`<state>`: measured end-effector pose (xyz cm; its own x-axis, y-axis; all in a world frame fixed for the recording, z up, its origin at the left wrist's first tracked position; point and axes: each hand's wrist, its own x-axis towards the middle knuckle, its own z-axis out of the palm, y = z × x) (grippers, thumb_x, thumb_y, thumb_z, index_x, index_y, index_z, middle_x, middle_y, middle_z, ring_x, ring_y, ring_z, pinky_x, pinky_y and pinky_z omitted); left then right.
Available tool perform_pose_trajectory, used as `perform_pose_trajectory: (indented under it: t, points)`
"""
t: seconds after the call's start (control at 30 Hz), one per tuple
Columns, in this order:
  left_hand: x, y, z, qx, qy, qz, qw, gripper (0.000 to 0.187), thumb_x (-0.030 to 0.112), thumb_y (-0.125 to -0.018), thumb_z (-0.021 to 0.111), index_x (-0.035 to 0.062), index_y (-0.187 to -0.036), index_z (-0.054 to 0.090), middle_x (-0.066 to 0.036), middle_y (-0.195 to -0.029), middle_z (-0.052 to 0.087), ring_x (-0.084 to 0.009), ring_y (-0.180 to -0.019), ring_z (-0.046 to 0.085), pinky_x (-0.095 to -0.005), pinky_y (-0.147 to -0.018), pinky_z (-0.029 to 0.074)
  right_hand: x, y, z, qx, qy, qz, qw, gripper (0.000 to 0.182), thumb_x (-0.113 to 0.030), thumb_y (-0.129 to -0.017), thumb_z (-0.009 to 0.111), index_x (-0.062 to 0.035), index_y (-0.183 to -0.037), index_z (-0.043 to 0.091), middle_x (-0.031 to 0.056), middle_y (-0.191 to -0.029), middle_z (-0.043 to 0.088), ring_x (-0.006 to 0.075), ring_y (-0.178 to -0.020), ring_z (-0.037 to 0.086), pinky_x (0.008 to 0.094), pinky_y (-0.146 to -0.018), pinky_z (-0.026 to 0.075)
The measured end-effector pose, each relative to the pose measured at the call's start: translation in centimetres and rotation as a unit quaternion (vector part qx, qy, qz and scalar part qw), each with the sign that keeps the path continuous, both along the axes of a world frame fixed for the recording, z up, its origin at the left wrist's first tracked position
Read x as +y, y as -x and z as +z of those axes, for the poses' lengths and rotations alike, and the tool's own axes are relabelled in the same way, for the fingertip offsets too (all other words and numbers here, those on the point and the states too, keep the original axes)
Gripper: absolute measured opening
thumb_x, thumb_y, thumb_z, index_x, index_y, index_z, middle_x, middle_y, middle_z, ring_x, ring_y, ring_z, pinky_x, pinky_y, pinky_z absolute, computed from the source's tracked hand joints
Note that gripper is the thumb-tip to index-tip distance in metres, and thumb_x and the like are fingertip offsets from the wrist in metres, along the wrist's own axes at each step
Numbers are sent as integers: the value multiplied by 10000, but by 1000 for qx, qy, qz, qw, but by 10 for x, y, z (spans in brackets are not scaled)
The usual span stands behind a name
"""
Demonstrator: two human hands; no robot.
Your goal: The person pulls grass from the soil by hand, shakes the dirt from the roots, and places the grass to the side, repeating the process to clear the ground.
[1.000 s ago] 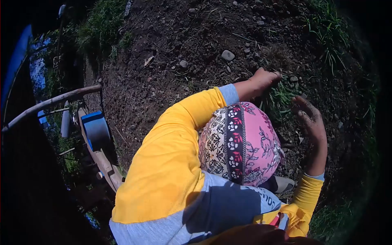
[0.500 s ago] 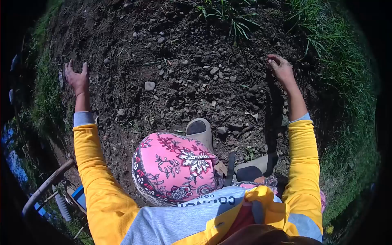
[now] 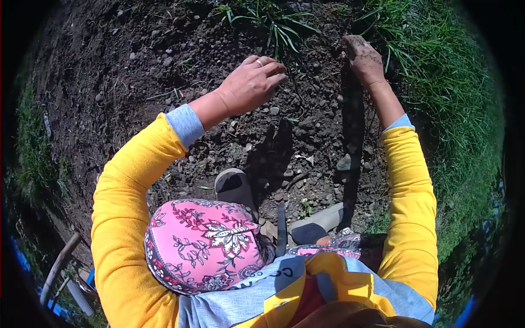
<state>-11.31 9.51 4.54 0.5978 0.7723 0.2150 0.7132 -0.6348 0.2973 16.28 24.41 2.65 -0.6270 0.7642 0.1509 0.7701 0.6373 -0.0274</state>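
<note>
My left hand [image 3: 250, 85] hovers over dark stony soil [image 3: 136, 71] with its fingers loosely curled and nothing in them; a ring shows on one finger. Its fingertips are just below a grass tuft [image 3: 276, 24]. My right hand [image 3: 363, 57] is caked with soil and closed into a fist at the edge of the grass strip [image 3: 437, 93]; I cannot tell whether anything is inside it. Both arms wear yellow sleeves with grey cuffs.
A pink patterned headscarf [image 3: 205, 246] fills the lower middle. Two grey shoes [image 3: 235, 186] [image 3: 317, 224] stand on the soil below the hands. Stones [image 3: 343, 163] lie scattered about. Grass borders the plot at left [image 3: 33, 158] and right. A wooden handle [image 3: 57, 268] lies lower left.
My left hand has swung from the far left of the plot to the middle, beside the grass tuft. My right hand has moved up to the grass edge and closed.
</note>
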Motion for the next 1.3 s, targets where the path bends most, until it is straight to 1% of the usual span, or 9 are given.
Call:
perform_pose_trajectory:
  t: [0.2,0.37,0.5,0.63,0.73,0.77,1.0,1.17,1.3]
  points:
    - [-13,-16,-4,-57,31,-6,998,301,95,-678,558,78,-977,519,-64,-1051,495,-225,-1013,440,-353,-846,360,63,-28,-6,-114,-129,-48,984,372,-80,-776,325,-115,-1119,467,90,-1097,505,255,-965,504,340,-815,416]
    - [-9,-17,-23,-61,58,-3,996,323,88,-669,567,71,-988,514,-71,-1068,489,-230,-1009,443,-353,-848,362,94,-31,-12,-133,22,-198,971,413,-134,-791,350,-110,-1200,390,111,-1241,377,272,-1036,449,353,-824,413]
    - [-17,-18,-10,-51,51,-8,997,332,80,-662,572,69,-988,510,-73,-1077,485,-229,-1014,443,-350,-845,365,124,-64,-33,-52,-228,-2,972,368,-241,-818,344,-113,-1155,420,170,-1065,495,327,-922,511,399,-787,417]
    - [-14,-21,-15,-61,39,-3,997,289,85,-676,536,62,-965,528,-75,-1063,494,-217,-1003,450,-336,-824,360,126,-61,-12,-18,-46,-165,985,320,-243,-804,367,-85,-1052,496,182,-1032,513,338,-919,511,412,-771,418]
    - [-11,-23,-19,-70,42,-1,997,283,90,-686,516,59,-967,535,-78,-1059,497,-214,-997,453,-329,-817,358,133,-55,0,-155,-22,-130,979,296,-234,-792,373,-78,-994,522,180,-970,544,354,-873,527,422,-745,428]
    - [-11,-24,-18,-73,40,-4,997,288,91,-686,516,59,-972,534,-79,-1060,496,-215,-998,452,-329,-819,358,124,-48,10,-111,-11,-202,973,284,-231,-778,379,-73,-954,535,173,-916,568,361,-828,542,423,-720,440]
    - [-14,-26,-18,-72,38,2,997,289,62,-683,532,59,-971,519,-80,-1069,485,-229,-1000,449,-343,-819,372,124,-49,2,-255,-24,-80,963,247,-187,-747,383,-42,-787,579,162,-867,580,318,-795,559,397,-687,454]
    - [-21,-29,-16,-74,35,3,997,283,69,-677,537,59,-960,529,-77,-1064,491,-228,-996,454,-340,-823,375,123,-34,-5,-319,-3,-122,940,277,-201,-768,381,-86,-840,622,93,-911,596,279,-850,569,369,-683,467]
    - [-24,-31,-14,-77,18,15,997,286,77,-673,539,63,-959,530,-76,-1065,493,-226,-991,458,-338,-830,376,105,-13,8,-246,74,-283,924,283,-193,-775,375,-128,-917,611,107,-982,575,276,-920,546,381,-735,451]
